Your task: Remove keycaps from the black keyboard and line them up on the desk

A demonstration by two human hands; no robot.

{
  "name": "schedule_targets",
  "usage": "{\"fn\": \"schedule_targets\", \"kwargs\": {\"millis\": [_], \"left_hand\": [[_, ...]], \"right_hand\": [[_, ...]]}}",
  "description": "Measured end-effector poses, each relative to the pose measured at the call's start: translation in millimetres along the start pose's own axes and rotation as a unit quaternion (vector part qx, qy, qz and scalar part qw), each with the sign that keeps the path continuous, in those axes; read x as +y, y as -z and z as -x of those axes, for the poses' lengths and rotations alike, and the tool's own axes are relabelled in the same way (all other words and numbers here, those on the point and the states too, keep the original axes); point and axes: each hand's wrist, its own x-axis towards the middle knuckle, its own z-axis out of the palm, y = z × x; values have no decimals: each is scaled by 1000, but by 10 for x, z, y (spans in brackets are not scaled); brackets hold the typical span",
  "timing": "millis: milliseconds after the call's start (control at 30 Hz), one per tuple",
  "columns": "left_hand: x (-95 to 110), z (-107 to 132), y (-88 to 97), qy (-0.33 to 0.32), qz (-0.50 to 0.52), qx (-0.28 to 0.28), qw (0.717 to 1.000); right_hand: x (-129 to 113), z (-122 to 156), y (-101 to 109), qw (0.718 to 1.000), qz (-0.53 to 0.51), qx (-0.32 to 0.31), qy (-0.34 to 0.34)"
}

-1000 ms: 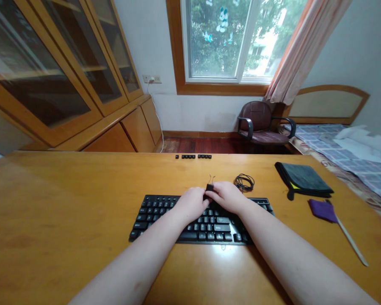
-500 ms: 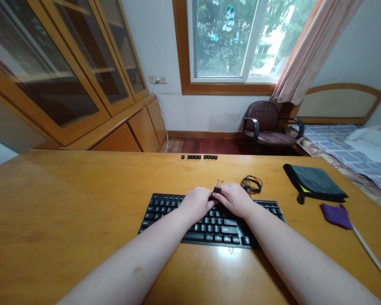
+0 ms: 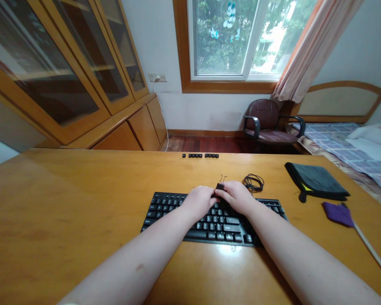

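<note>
While both hands meet over the top row of the keyboard (image 3: 165, 208), the left hand (image 3: 199, 201) and right hand (image 3: 238, 197) pinch a small black cap (image 3: 220, 186) between closed fingertips, thin wire prongs (image 3: 223, 177) sticking up from it, just above the keys. Best done, I judge, with a firm straight hold so the wires don't bend or the cap slip. Forearms angle in from the near desk (image 3: 66, 190) edge, wrists low over the keys, knuckles up, fingers curled.
</note>
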Motion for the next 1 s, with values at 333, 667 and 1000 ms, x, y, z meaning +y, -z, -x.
{"fn": "schedule_targets", "kwargs": {"millis": [333, 667, 1000], "left_hand": [[6, -18, 8, 15, 30, 2, 999], [-3, 17, -2, -3, 170, 145, 975], [-14, 11, 1, -16, 246, 162, 955]], "right_hand": [[81, -37, -13, 988, -134, 46, -54], [169, -18, -23, 964, -197, 174, -25], [102, -22, 16, 962, -221, 151, 57]]}}
